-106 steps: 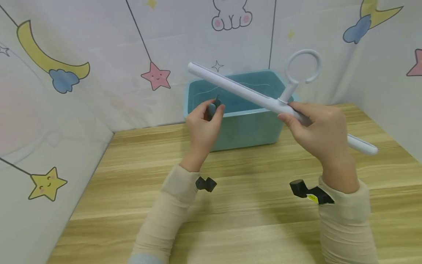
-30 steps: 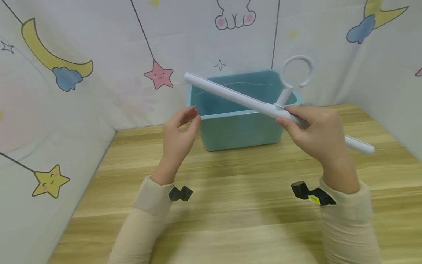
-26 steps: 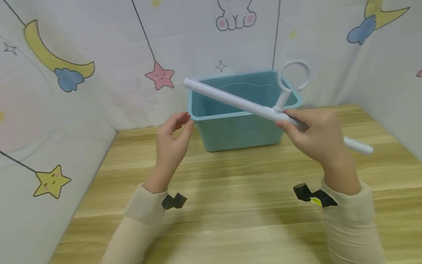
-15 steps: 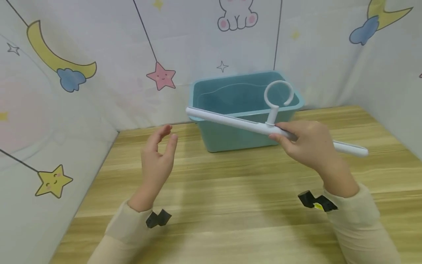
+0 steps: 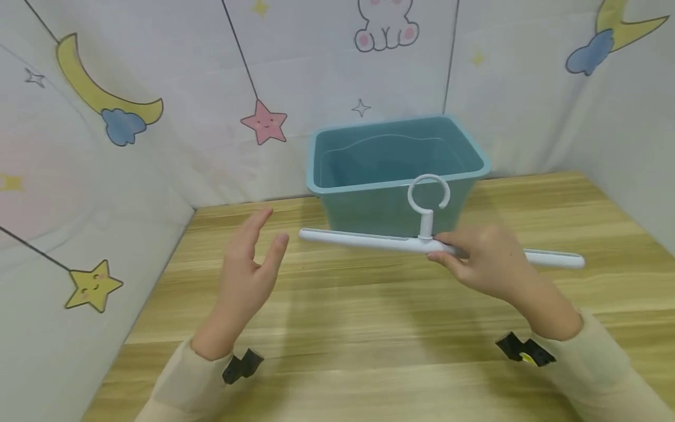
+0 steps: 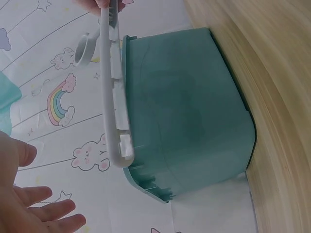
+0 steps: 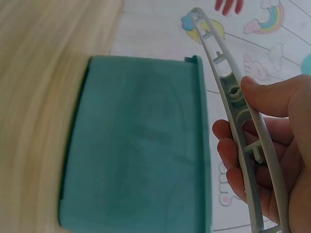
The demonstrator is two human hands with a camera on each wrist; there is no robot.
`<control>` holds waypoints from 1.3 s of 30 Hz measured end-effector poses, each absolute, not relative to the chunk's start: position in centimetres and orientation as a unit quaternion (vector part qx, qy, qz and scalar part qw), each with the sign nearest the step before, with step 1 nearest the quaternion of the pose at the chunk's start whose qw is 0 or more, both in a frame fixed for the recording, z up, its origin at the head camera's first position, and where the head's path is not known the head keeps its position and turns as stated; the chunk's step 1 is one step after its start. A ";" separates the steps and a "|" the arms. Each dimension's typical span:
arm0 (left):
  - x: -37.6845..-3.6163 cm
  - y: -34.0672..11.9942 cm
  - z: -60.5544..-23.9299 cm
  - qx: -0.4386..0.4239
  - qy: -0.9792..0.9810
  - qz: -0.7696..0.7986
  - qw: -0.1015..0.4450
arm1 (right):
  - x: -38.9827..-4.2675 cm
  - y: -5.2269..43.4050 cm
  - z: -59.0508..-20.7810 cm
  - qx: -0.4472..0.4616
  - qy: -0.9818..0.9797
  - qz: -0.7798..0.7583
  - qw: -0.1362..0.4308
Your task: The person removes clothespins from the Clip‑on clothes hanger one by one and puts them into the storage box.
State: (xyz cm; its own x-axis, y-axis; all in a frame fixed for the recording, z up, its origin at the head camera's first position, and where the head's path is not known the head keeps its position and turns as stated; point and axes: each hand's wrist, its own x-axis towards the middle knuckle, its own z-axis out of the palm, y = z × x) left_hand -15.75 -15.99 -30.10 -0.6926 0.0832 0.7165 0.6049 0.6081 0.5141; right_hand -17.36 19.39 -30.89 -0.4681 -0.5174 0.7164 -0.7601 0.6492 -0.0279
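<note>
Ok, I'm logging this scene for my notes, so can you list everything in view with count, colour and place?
Hanger: one, white, with a ring hook, held level above the table in front of the bin.
Bin: one, teal, open top, at the back of the table against the wall.
Table: one, light wood grain.
Wall sheets: pale, printed with moons, stars, clouds and a bunny.
Wrist mounts: two, black, one at each wrist.
Sleeves: two, beige.
Left hand: open, holding nothing, left of the hanger.
Right hand: gripping the hanger bar beside the hook.
</note>
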 end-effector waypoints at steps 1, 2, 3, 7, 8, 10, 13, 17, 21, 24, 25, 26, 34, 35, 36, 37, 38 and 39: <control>-15.7 -15.9 -30.1 -0.208 -0.838 -0.388 0.323 | -17.3 19.4 -31.2 0.383 -0.841 0.173 0.341; -15.6 -15.9 -30.1 -0.208 -0.843 -0.386 0.312 | -17.1 19.4 -31.5 0.386 -0.842 0.170 0.336; -15.5 -15.8 -30.1 -0.207 -0.847 -0.384 0.302 | -17.1 19.3 -31.8 0.389 -0.844 0.170 0.328; -15.3 -15.7 -30.1 -0.199 -0.866 -0.379 0.259 | -16.8 19.1 -33.0 0.391 -0.856 0.154 0.302; -15.2 -15.6 -30.1 -0.197 -0.870 -0.377 0.248 | -16.7 19.0 -33.3 0.392 -0.859 0.153 0.292; -15.1 -15.6 -30.2 -0.195 -0.879 -0.370 0.228 | -16.6 18.8 -33.6 0.389 -0.869 0.150 0.268; -15.1 -15.5 -30.3 -0.196 -0.890 -0.355 0.205 | -16.5 18.5 -33.9 0.381 -0.884 0.151 0.227; -15.1 -15.4 -30.5 -0.201 -0.905 -0.330 0.180 | -16.5 18.0 -34.5 0.376 -0.895 0.158 0.184; -15.0 -15.3 -30.7 -0.202 -0.917 -0.306 0.155 | -16.5 17.7 -35.4 0.379 -0.897 0.160 0.161; -14.9 -15.2 -30.7 -0.200 -0.923 -0.294 0.147 | -16.5 17.5 -35.9 0.378 -0.899 0.159 0.154; -14.9 -15.1 -30.7 -0.200 -0.924 -0.290 0.146 | -16.6 17.4 -36.0 0.377 -0.900 0.158 0.152; -14.9 -15.1 -30.8 -0.200 -0.926 -0.286 0.147 | -16.6 17.3 -36.2 0.377 -0.900 0.159 0.149; -15.0 -15.0 -30.9 -0.212 -0.929 -0.263 0.154 | -16.6 16.7 -37.0 0.387 -0.897 0.171 0.127; -15.0 -15.0 -31.0 -0.212 -0.929 -0.261 0.154 | -16.6 16.6 -37.1 0.388 -0.896 0.174 0.125; -15.0 -14.9 -30.9 -0.212 -0.930 -0.259 0.153 | -16.6 16.5 -37.1 0.389 -0.896 0.176 0.123; -15.1 -14.9 -30.9 -0.211 -0.931 -0.257 0.150 | -16.6 16.4 -37.1 0.389 -0.896 0.178 0.122; -15.1 -14.9 -31.0 -0.211 -0.932 -0.254 0.149 | -16.6 16.4 -37.1 0.390 -0.895 0.180 0.119; -15.1 -14.9 -30.9 -0.210 -0.933 -0.251 0.147 | -16.6 16.3 -37.1 0.391 -0.894 0.182 0.117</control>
